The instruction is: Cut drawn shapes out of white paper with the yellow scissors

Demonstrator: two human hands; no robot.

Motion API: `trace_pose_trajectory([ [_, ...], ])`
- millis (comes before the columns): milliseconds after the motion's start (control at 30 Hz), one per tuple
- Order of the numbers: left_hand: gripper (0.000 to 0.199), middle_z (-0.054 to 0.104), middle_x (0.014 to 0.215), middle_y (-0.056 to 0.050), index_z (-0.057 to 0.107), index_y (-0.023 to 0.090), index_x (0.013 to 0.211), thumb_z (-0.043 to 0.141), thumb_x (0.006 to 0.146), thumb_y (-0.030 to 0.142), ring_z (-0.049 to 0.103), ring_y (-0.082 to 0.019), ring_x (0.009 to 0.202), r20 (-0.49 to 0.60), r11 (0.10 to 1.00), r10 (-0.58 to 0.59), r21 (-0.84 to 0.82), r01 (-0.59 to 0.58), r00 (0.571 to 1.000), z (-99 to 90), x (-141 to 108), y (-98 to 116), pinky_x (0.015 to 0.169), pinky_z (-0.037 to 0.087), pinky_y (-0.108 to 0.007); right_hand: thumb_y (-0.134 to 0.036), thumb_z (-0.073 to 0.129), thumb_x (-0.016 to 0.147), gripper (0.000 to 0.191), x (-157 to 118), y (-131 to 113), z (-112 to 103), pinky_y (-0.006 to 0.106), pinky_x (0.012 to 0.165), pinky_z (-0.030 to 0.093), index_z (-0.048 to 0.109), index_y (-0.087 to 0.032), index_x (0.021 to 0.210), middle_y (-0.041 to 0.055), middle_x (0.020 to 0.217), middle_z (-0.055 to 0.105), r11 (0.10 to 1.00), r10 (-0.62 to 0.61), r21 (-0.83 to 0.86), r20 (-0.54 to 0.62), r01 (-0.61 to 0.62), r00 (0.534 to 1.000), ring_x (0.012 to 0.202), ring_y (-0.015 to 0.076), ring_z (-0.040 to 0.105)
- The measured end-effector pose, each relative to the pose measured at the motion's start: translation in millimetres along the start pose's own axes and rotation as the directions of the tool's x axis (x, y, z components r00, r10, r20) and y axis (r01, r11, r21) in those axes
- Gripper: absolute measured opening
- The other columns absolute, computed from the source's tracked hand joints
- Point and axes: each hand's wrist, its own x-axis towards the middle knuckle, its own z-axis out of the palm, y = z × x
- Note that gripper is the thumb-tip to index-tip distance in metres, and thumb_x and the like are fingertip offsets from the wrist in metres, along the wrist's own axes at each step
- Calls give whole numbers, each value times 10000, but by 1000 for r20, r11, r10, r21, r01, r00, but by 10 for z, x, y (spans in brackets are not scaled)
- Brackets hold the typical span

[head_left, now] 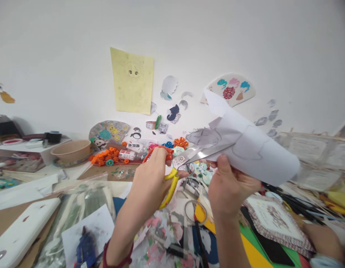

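Note:
My left hand (152, 178), with a dark red band at its wrist, grips the scissors (180, 160) by their red and yellow handles. The blades are parted and point right, lying over the drawn sheet. My right hand (228, 184) pinches the lower edge of a white paper (252, 150) between thumb and fingers. Pencil drawings show on this paper, and its right end curls over. Its left part is cut into a jagged outline around a drawn figure. Both hands are raised above the cluttered table.
Paper scraps (161, 238) cover the table below. A blue glue gun (85, 247) and white case (25, 230) lie left, a tape ring (195, 212) in the middle. Another person's hand (324, 240) is at lower right. Behind stands a wall with a yellow drawing (133, 87).

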Motion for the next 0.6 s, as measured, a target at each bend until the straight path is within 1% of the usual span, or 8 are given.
trace_pose_trajectory([
  [133, 206, 588, 892, -25, 404, 238, 943, 479, 918, 428, 565, -217, 719, 20, 1000, -8, -29, 8, 1000, -16, -5, -21, 611, 363, -299, -152, 834, 637, 147, 8, -2, -16, 239, 452, 541, 700, -139, 697, -18, 625, 673, 1000, -2, 21, 13, 2, 1000, 496, 102, 586],
  [200, 217, 574, 877, -11, 406, 240, 950, 528, 896, 412, 554, -209, 709, 32, 999, -14, -46, 15, 999, -22, -5, -30, 607, 355, -292, -148, 825, 655, 137, 19, -14, -34, 237, 456, 537, 689, -134, 657, -21, 596, 657, 999, 27, 20, 47, -28, 999, 478, 94, 570],
  [267, 228, 562, 872, -4, 410, 242, 959, 567, 874, 384, 550, -208, 715, 29, 998, -19, -55, 21, 999, -26, -6, -31, 611, 351, -287, -150, 828, 654, 134, 35, -29, -55, 248, 478, 544, 697, -126, 673, -10, 611, 664, 998, 61, 14, 75, -62, 995, 516, 108, 588],
  [300, 229, 556, 868, -2, 412, 242, 963, 578, 865, 366, 549, -208, 720, 28, 998, -23, -55, 24, 999, -27, -5, -29, 613, 349, -286, -153, 832, 649, 139, 45, -36, -65, 254, 488, 547, 710, -122, 708, -1, 638, 677, 997, 74, 11, 85, -75, 994, 550, 119, 603],
  [367, 230, 551, 863, -1, 418, 239, 977, 589, 850, 327, 548, -210, 724, 33, 998, -37, -53, 39, 999, -27, -5, -20, 617, 346, -285, -154, 838, 641, 210, 65, -45, -79, 261, 493, 543, 734, -124, 821, 17, 713, 710, 996, 90, 12, 106, -92, 990, 601, 135, 619],
  [433, 251, 553, 862, -2, 422, 234, 1007, 593, 832, 290, 545, -211, 718, 41, 997, -56, -51, 58, 998, -24, -3, -10, 619, 346, -286, -154, 836, 647, 270, 77, -46, -88, 265, 503, 544, 740, -134, 898, 24, 766, 730, 995, 93, 5, 136, -95, 986, 594, 128, 616],
  [533, 321, 564, 875, -13, 418, 221, 1073, 598, 809, 255, 547, -214, 718, 52, 994, -86, -59, 89, 995, -8, 4, -6, 630, 359, -292, -165, 836, 659, 304, 72, -35, -91, 306, 619, 600, 734, -155, 945, 10, 774, 739, 996, 88, -17, 175, -86, 981, 578, 118, 627],
  [600, 352, 572, 886, -21, 416, 214, 1104, 599, 805, 251, 553, -219, 728, 52, 992, -95, -75, 99, 994, 8, 11, -11, 641, 370, -299, -179, 847, 650, 393, 59, -25, -90, 322, 688, 619, 713, -184, 1019, -9, 775, 740, 995, 101, -31, 173, -97, 980, 597, 120, 647],
])
